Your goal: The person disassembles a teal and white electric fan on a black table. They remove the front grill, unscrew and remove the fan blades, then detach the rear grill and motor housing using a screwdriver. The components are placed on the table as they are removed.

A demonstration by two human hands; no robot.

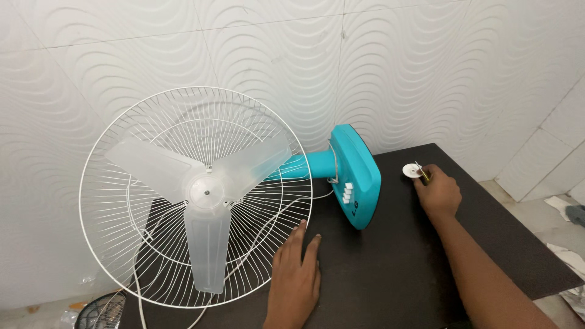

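Note:
A fan lies on a dark table point(396, 262), its white wire guard point(122, 256) and three translucent blades point(207, 244) facing me. The teal base point(359, 170) with white buttons points right. My left hand point(295, 274) rests flat on the table beside the guard's lower right rim, fingers apart, holding nothing. My right hand point(437, 192) is at the table's far right, fingers closed on a small thin tool point(421, 172) whose tip touches a small white round cap point(411, 171).
A white cord point(141, 304) runs under the guard. Behind stands a white wavy-patterned tiled wall point(426, 73). A second grille point(97, 311) lies at bottom left on the floor. Scraps of paper point(570, 256) lie on the floor at right.

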